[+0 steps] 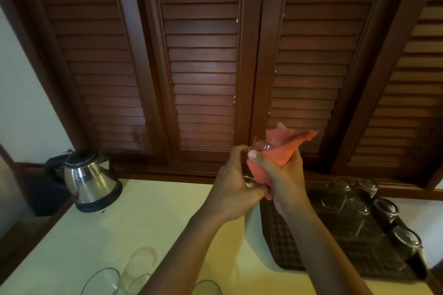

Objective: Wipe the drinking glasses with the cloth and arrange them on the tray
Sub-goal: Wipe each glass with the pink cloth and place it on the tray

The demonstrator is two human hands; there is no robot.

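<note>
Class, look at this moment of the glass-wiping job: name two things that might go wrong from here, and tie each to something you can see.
1. The held glass is up in the air over the table, gripped by the left hand while the right hand works the pink cloth in it; a slip might drop it.
2. Unwiped glasses stand at the near table edge under the forearms; a lowered elbow may knock them.
</note>
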